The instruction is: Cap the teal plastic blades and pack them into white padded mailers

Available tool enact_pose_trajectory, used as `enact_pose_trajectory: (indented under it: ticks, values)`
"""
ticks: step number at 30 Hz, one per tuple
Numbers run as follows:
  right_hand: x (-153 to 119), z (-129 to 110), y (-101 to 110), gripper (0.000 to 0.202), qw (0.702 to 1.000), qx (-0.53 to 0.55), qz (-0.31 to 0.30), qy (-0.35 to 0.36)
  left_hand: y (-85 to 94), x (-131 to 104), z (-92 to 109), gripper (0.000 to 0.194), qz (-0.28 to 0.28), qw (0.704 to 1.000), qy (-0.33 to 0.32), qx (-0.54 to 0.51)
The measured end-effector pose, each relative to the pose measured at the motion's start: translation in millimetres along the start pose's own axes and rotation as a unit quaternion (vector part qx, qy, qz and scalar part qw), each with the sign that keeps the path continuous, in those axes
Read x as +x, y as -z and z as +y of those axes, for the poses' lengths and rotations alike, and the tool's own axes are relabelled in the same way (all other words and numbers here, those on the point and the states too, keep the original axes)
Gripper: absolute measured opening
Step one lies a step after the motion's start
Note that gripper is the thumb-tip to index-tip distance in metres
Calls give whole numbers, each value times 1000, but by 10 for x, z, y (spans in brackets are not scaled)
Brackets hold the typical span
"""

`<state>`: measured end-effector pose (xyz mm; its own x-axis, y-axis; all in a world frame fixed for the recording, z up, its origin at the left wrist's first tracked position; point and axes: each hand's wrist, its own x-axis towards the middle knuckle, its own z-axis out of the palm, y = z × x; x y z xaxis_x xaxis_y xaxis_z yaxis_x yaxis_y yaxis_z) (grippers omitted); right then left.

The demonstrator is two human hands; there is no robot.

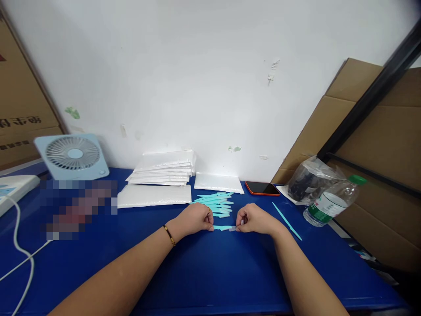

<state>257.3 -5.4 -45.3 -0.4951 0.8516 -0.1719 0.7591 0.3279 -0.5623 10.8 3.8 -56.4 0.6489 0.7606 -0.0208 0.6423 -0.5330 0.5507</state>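
Low over the blue table [210, 267], my left hand [196, 218] pinches one end of a slim turquoise stick [222, 228]. At the stick's other end, my right hand [252, 218] has its fingers closed on a small clear piece [232, 228], which meets the tip. Just behind both hands lies a pile of turquoise sticks [219, 202], partly hidden by my left hand. Another turquoise stick [287, 220] lies apart, to the right of my right hand.
White padded envelopes [161, 169] are stacked behind at left, with another envelope [219, 182] beside them. A phone [262, 188], a bagged dark object [304, 182] and a water bottle [332, 204] stand or lie right. A blue fan [75, 153] and white cable [19, 245] are left.
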Motion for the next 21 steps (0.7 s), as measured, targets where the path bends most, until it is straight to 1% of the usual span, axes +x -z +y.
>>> enact_pose_trajectory:
  ticks: [3, 7, 9, 11, 13, 15, 16, 18, 21]
  values:
    - [32, -60, -51, 11, 1000, -1, 21, 13, -24, 18, 2, 15, 3, 1000, -2, 6]
    - [74, -120, -128, 11, 998, 10, 44, 32, -69, 51, -17, 13, 23, 999, -13, 23]
    - [82, -111, -136, 11, 998, 6, 47, 37, -81, 56, -26, 13, 26, 999, -17, 35]
    - [92, -71, -117, 14, 997, -8, 57, 42, -87, 50, -23, 16, 45, 997, -30, 58]
    - [120, -1, -81, 17, 992, -38, 107, 54, -100, 41, -11, 28, 102, 990, -52, 86]
    - [176, 91, -50, 24, 978, -91, 182, 54, -132, 40, 0, 49, 167, 977, -64, 116]
    - [215, 142, -41, 31, 969, -124, 212, 42, -156, 45, -1, 60, 186, 972, -62, 132]
    - [300, 238, -42, 45, 954, -187, 234, -2, -215, 69, -21, 78, 194, 966, -46, 163]
    - [402, 330, -70, 56, 942, -244, 221, -60, -291, 118, -83, 94, 175, 966, -11, 190]
